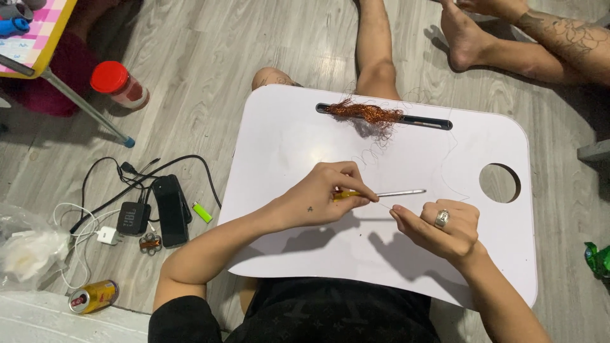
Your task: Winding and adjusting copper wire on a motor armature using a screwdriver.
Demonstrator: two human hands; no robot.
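My left hand (pixel 321 194) grips a small screwdriver (pixel 387 193) by its yellow handle, the thin metal shaft pointing right over the white lap tray (pixel 298 133). My right hand (pixel 438 227), with a ring on one finger, pinches a very fine strand of wire just below the shaft's tip. A tangled clump of copper wire (pixel 365 113) lies on the tray's dark slot at the far edge, with loose thin strands trailing toward my hands.
The tray has a round cup hole (pixel 500 183) at right. On the wooden floor at left lie a black speaker (pixel 134 218), a dark phone (pixel 170 209), cables, a green lighter (pixel 202 212), a yellow can (pixel 93 296) and a red-lidded jar (pixel 119 84). Another person's bare feet (pixel 467 38) rest beyond the tray.
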